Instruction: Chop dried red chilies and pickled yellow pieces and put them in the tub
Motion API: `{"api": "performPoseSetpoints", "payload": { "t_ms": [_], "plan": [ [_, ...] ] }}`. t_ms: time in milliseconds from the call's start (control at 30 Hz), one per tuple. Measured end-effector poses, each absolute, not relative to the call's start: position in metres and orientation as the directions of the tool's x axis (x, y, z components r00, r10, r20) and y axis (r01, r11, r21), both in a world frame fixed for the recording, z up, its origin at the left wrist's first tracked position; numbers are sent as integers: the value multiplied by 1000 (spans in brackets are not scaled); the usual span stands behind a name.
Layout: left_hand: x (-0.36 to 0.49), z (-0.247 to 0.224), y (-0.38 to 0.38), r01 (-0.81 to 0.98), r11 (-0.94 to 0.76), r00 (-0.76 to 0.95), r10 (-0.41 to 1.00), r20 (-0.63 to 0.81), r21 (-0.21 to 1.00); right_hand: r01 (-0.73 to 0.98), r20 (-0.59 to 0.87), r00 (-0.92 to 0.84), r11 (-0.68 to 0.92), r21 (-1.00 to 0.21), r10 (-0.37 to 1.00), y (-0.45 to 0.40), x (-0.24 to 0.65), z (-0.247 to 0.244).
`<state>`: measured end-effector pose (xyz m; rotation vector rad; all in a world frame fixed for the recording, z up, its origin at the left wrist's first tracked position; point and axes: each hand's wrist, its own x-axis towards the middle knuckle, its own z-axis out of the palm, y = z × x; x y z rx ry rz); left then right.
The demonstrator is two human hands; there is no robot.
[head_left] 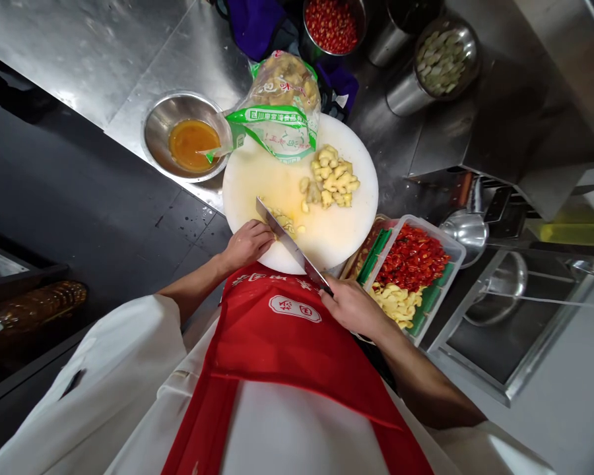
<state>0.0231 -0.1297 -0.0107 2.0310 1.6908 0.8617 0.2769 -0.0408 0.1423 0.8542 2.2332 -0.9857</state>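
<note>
A cleaver [292,245] slants across the near edge of the round white cutting board [247,165], its handle in my closed right hand [352,307]. On the near left of the board, the fingers of my left hand [250,244] are curled down beside the blade, on a piece of ginger that they mostly hide. Just beyond the blade lie small slices of cut ginger [284,222]. A heap of whole ginger knobs [334,177] sits at the board's right. An opened plastic bag of ginger [282,86] rests over its far edge.
A metal bowl of orange-brown liquid [194,144] stands left of the board. To the right is a clear divided container [458,254] with chopped red chillies [410,257] and sliced ginger [398,303]. Metal pots [408,92] stand farther back; a ladle [468,231] lies at right.
</note>
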Motion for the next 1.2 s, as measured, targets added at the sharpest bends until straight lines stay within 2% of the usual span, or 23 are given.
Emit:
{"api": "performPoseSetpoints", "payload": {
  "t_ms": [167,400,500,700,900,1200],
  "plan": [
    [21,-9,-129,732,-191,94,979,181,654,736,-684,-627,571,-363,374,-44,245,109],
    [21,-9,-132,728,-137,55,988,142,672,720,-650,-669,534,-444,361,-37,264,128],
    [20,-13,-133,737,-136,43,987,154,662,742,-687,-636,521,-422,350,-39,264,123],
    [17,-12,-134,747,-167,53,980,193,643,733,-632,-668,492,-469,394,-37,237,97],
    [16,-15,-141,768,-146,24,980,200,624,743,-598,-667,452,-493,445,-34,261,120],
    [16,-22,-142,753,-126,3,982,188,646,715,-648,-675,530,-456,354,-41,268,120]
  ]
}}
